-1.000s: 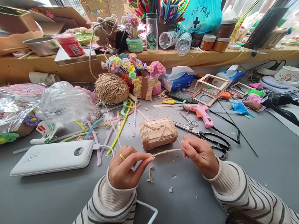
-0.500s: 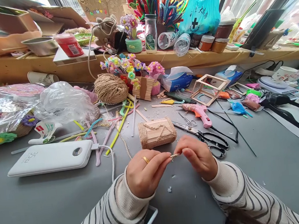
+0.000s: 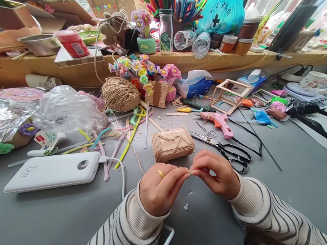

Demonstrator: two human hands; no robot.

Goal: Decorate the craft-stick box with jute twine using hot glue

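Observation:
My left hand [image 3: 157, 187] and my right hand [image 3: 218, 174] meet fingertip to fingertip low in the middle, both pinched on a short piece of jute twine [image 3: 190, 171]. Only a tiny bit of the twine shows between the fingers. Just beyond the hands lies a small cylinder of wooden sticks wrapped in twine [image 3: 172, 143] on the grey table [image 3: 46, 224]. A thin twine strand runs from near the left hand up toward a big ball of jute twine [image 3: 120, 94].
A white power bank [image 3: 53, 171] with its cable lies at the left. Black scissors [image 3: 230, 154] and a pink glue gun [image 3: 220, 122] lie to the right of the cylinder. Pipe-cleaner flowers, plastic bags, a tissue pack [image 3: 195, 85] and a cluttered wooden shelf [image 3: 10, 73] fill the back.
One second ago the hands were apart with a length of twine stretched between them. They have come together, and the twine is now bunched between the fingertips.

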